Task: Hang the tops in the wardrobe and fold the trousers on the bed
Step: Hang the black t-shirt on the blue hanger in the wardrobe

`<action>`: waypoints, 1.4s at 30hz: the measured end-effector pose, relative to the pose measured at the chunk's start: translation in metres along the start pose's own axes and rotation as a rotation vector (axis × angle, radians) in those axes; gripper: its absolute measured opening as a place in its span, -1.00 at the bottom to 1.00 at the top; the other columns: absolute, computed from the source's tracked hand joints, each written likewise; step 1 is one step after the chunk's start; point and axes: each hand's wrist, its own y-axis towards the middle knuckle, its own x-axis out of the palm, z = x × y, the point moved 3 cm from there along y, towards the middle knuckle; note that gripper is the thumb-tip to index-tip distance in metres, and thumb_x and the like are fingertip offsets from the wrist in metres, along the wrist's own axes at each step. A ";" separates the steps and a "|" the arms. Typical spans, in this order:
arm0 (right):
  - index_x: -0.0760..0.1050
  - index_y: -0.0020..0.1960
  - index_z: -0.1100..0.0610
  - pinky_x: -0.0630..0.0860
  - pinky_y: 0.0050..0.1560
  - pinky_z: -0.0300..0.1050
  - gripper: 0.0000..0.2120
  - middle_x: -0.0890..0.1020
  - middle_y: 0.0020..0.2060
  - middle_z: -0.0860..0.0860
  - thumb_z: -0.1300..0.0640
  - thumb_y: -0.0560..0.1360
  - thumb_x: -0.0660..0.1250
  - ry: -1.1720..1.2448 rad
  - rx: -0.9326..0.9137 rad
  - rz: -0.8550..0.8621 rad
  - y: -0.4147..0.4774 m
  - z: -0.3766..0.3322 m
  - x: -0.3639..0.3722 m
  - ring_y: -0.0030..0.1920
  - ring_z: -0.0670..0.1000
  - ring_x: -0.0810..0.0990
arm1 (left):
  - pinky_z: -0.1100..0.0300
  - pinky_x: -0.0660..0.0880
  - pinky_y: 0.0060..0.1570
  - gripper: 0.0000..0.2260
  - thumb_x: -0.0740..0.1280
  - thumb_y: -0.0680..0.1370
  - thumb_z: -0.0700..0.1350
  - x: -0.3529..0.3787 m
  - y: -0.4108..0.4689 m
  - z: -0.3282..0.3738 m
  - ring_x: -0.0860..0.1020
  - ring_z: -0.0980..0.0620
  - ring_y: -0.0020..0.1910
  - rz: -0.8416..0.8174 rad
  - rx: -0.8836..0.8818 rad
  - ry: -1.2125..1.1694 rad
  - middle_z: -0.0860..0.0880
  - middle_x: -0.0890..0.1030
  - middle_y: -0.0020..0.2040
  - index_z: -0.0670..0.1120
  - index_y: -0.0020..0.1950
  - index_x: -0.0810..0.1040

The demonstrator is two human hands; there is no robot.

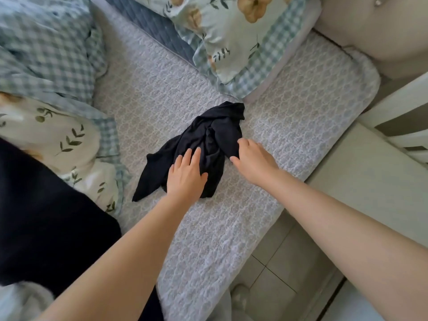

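Both bare forearms reached forward and down over the bed point(301, 117). The left hand point(185, 176) lay palm down on the near side of the crumpled dark garment point(215, 133), fingers straight and slightly spread. The right hand point(253, 159) sat at the garment's right edge, fingers curled over the cloth and thumb against it, pinching a fold. The garment lay bunched mid-quilt, near the floral pillow point(231, 42); whether top or trousers, I couldn't tell.
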 end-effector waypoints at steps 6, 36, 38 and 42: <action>0.21 0.39 0.26 0.44 0.14 0.09 -0.49 0.42 0.31 0.23 -0.03 0.60 0.25 0.194 0.116 -0.071 0.049 0.001 0.032 0.27 0.24 0.44 | -0.31 0.14 0.45 -0.40 0.17 0.63 0.18 0.039 0.038 -0.016 -0.10 -0.18 0.59 -0.157 -0.074 -0.241 0.07 -0.12 0.62 0.16 0.60 -0.02; 0.46 -0.08 0.06 0.36 -0.25 -0.43 -0.91 0.49 -0.29 -0.18 0.20 0.59 0.25 0.871 0.027 0.568 -0.134 0.016 -0.158 -0.29 -0.28 0.45 | 0.46 0.45 -0.30 -0.81 0.28 0.61 -0.28 -0.085 -0.135 0.024 0.52 0.27 -0.30 0.528 -0.141 -0.990 0.08 0.63 -0.11 -0.07 0.11 0.61; 0.45 -0.04 0.06 0.37 -0.22 -0.40 -0.91 0.51 -0.26 -0.16 0.21 0.60 0.22 0.858 -0.044 0.597 -0.167 0.009 -0.178 -0.25 -0.24 0.47 | 0.47 0.46 -0.21 -0.79 0.27 0.60 -0.31 -0.097 -0.154 0.032 0.57 0.23 -0.14 0.548 -0.109 -0.989 0.10 0.63 -0.07 -0.06 0.11 0.61; 0.41 0.01 0.00 0.51 -0.02 -0.13 -0.90 0.60 -0.13 -0.05 0.19 0.59 0.21 0.905 -0.132 0.649 -0.241 -0.002 -0.218 -0.06 -0.04 0.59 | 0.44 0.44 -0.14 -0.78 0.25 0.60 -0.31 -0.120 -0.199 0.053 0.58 0.10 -0.02 0.587 -0.047 -0.992 0.09 0.62 -0.06 -0.06 0.10 0.61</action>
